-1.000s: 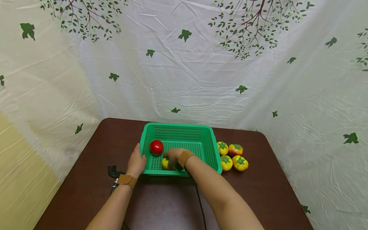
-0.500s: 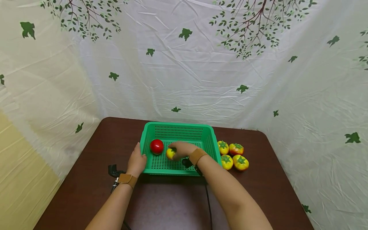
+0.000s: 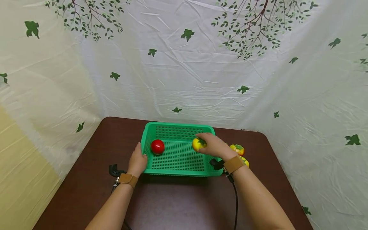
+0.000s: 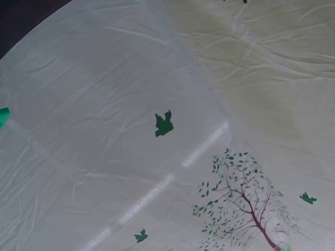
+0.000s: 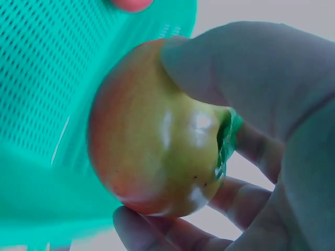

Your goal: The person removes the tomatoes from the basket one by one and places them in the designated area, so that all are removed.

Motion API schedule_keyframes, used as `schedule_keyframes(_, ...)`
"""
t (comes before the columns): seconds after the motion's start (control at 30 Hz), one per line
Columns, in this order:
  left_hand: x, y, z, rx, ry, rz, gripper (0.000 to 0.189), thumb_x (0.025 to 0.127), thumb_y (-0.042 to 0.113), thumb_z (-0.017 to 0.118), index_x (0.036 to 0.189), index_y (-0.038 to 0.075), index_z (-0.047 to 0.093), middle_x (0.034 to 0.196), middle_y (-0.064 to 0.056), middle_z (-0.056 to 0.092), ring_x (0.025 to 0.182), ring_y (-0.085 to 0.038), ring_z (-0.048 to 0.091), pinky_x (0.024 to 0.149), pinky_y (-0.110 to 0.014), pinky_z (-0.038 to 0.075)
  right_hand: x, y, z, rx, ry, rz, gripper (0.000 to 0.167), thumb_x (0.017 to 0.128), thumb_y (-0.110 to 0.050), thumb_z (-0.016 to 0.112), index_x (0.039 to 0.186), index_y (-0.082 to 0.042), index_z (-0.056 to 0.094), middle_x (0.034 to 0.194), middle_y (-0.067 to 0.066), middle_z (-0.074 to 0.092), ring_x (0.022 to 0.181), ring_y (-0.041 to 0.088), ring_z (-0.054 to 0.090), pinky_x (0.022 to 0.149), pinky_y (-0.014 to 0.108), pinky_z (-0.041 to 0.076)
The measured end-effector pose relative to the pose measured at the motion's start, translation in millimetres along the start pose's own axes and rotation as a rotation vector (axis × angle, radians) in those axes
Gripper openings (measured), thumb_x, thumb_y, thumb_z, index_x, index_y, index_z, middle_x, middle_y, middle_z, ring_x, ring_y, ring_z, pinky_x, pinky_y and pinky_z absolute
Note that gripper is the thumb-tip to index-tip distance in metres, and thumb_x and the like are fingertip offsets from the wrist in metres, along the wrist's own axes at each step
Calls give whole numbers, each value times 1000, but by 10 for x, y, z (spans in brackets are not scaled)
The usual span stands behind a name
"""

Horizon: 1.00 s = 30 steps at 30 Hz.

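In the head view my right hand (image 3: pixel 214 146) holds a yellow persimmon (image 3: pixel 198 144) above the right part of the green plastic basket (image 3: pixel 179 172). The right wrist view shows the thumb and fingers wrapped around this persimmon (image 5: pixel 157 130), which has an orange blush and a green leafy cap. My left hand (image 3: pixel 137 162) grips the basket's left side, its thumb at the rim; the left wrist view does not show the hand. A glossy red round fruit (image 3: pixel 157 147) lies inside the basket at the left.
Right of the basket, more persimmons (image 3: pixel 237 149) sit on the dark brown table (image 3: pixel 172 204), partly hidden behind my right hand and wrist. A white curtain (image 3: pixel 178 80) with leaf prints surrounds the table. A cable (image 3: pixel 236 204) hangs from the right wrist camera.
My right hand has lifted the persimmon from the basket's front middle and carried it right. The left hand stays at the basket's left side; the red fruit has not moved.
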<state>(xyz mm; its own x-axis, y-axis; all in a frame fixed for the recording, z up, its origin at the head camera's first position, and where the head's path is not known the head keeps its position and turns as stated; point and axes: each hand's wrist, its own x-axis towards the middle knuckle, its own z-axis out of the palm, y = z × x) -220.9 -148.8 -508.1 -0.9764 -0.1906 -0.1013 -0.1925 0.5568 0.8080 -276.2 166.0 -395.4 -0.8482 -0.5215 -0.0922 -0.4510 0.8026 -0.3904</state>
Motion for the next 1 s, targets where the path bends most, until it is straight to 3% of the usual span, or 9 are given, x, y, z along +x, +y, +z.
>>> schedule_keyframes(0.37,-100,20,46,13,13,-11,66,101,5,42,159,-4,10,162,-29,25,147,-48,29,118,-63,30,-626,494,-173,35,129,102,61,91,-24,71,142,1,49,141,24,54,113,35,56,95,54,52)
schedule_keyframes(0.6,-201,55,80,19,22,-24,66,102,5,41,159,-5,10,162,-29,24,148,-48,29,118,-63,29,-1029,695,-146,20,207,151,59,90,-22,72,139,2,51,140,28,52,121,43,53,97,61,49)
schedule_keyframes(1.0,-497,147,182,22,64,-39,66,102,5,42,158,-5,11,161,-30,26,147,-48,30,117,-63,30,-1458,986,-6,38,170,194,65,90,-26,72,142,4,48,142,33,48,128,49,49,101,66,45)
